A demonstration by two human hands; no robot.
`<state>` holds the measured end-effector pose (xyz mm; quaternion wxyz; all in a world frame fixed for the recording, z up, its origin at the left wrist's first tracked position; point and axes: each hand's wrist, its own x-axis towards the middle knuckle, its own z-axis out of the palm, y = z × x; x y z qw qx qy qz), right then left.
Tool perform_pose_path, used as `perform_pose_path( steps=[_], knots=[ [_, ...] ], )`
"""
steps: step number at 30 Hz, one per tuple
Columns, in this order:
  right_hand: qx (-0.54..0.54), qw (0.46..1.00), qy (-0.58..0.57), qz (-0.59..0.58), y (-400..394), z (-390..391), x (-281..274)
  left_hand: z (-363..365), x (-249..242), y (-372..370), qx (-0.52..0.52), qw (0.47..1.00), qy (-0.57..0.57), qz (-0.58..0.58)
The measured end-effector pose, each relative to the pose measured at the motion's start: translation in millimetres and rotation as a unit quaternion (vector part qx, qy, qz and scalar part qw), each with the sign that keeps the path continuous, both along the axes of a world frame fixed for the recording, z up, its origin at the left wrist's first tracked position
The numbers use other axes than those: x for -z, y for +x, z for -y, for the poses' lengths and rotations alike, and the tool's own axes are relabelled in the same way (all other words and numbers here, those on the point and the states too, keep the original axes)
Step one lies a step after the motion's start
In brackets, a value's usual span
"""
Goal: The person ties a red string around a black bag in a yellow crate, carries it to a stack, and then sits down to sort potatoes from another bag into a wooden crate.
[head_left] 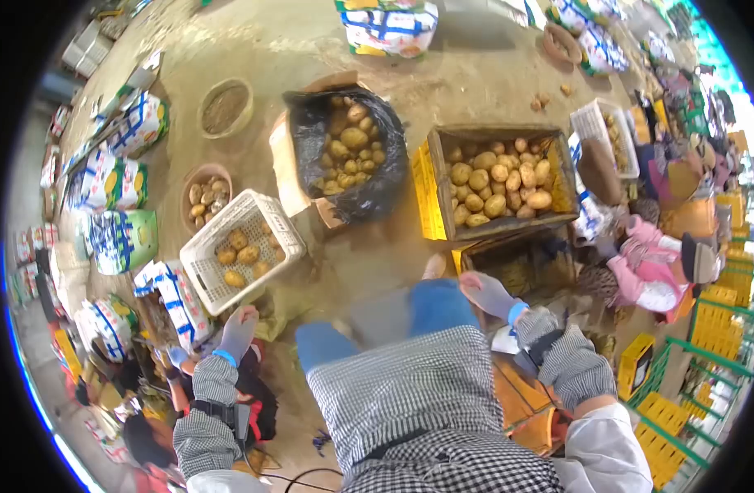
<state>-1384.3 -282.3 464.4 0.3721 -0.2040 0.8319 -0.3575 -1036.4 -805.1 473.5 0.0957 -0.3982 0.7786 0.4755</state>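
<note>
My left hand (239,330), with a blue band at the wrist, hangs beside the near corner of a white slatted crate (198,281) holding several potatoes (239,238). Its fingers look loosely extended, with nothing visible in them. My right hand (489,296) is near the front of a yellow-and-wood crate (428,193) full of potatoes (500,181), just left of a dark open crate (529,267). Its fingers are apart from the potatoes and show no held object. Between the crates, a box lined with a black plastic bag (385,181) holds potatoes (354,138).
A basket of potatoes (206,197) and a round basket (226,107) stand to the left. Printed sacks (118,181) line that side. A person in pink (648,263) sits at right, another person (151,440) at lower left. Yellow crates (660,427) stand lower right.
</note>
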Motion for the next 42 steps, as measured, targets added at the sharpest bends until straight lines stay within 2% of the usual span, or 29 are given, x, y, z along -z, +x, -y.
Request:
perform_pose_path(
  steps=[2, 3, 4, 5, 6, 8, 9, 10, 12, 13, 15, 16, 18, 22, 24, 28, 30, 33, 35, 36, 38, 40, 42],
  knots=[
    [0.035, 0.998, 0.049, 0.032, -13, 27, 53, -22, -29, -105, -0.005, 0.996, 0.034, 0.084],
    [0.047, 0.995, 0.072, 0.041, -25, 39, 86, -24, -19, -144, -0.012, 0.992, 0.048, 0.118],
    [0.16, 0.961, -0.089, 0.205, -15, 28, 186, -12, 39, -148, 0.04, 0.996, 0.034, 0.074],
    [0.273, 0.862, -0.229, 0.361, -6, 18, 285, -12, 67, -178, 0.12, 0.99, -0.012, 0.067],
    [0.163, 0.959, -0.102, 0.209, -7, 47, 280, -17, 94, -213, 0.199, 0.977, -0.055, 0.06],
    [0.138, 0.983, -0.015, 0.117, -8, 77, 354, -26, 147, -275, 0.262, 0.953, -0.153, -0.01],
    [0.126, 0.989, 0.031, 0.074, -6, 92, 392, -26, 182, -305, 0.312, 0.92, -0.231, -0.054],
    [0.181, 0.98, 0.027, 0.072, -5, 103, 440, -25, 216, -326, 0.355, 0.879, -0.306, -0.092],
    [0.257, 0.96, 0.07, 0.089, -3, 125, 536, -31, 273, -357, 0.366, 0.86, -0.336, -0.114],
    [0.188, 0.981, 0.043, -0.024, -14, 137, 571, -31, 298, -370, 0.373, 0.85, -0.348, -0.131],
    [0.142, 0.985, 0.05, -0.089, -42, 171, 608, -28, 337, -381, 0.376, 0.877, -0.299, -0.009],
    [0.131, 0.984, 0.062, -0.101, -59, 190, 626, -19, 351, -386, 0.378, 0.882, -0.281, -0.01],
    [0.108, 0.982, 0.086, -0.131, -86, 223, 667, -15, 376, -379, 0.359, 0.863, -0.35, -0.062],
    [0.084, 0.97, 0.137, -0.18, -123, 267, 691, -26, 388, -370, 0.324, 0.839, -0.419, -0.12],
    [0.072, 0.966, 0.159, -0.189, -115, 266, 697, -32, 390, -368, 0.309, 0.845, -0.425, -0.101],
    [0.033, 0.966, 0.186, -0.177, -40, 205, 671, -41, 392, -357, 0.268, 0.85, -0.44, -0.113],
    [0.043, 0.97, 0.175, -0.163, -7, 165, 655, -55, 380, -356, 0.251, 0.856, -0.446, -0.079],
    [0.132, 0.976, 0.064, -0.161, 2, 140, 655, -52, 380, -356, 0.249, 0.857, -0.442, -0.088],
    [0.258, 0.96, 0.037, -0.103, 1, 136, 652, -55, 380, -352, 0.245, 0.856, -0.443, -0.1],
    [0.321, 0.944, 0.026, -0.076, -4, 135, 643, -58, 377, -353, 0.242, 0.856, -0.45, -0.082],
    [0.338, 0.934, 0.049, -0.104, -16, 130, 600, -55, 378, -354, 0.245, 0.851, -0.459, -0.075],
    [0.302, 0.941, 0.089, -0.126, -21, 126, 590, -52, 381, -355, 0.25, 0.846, -0.464, -0.076],
    [0.208, 0.956, 0.144, -0.149, -25, 118, 613, -49, 385, -354, 0.25, 0.844, -0.466, -0.091]
  ],
)
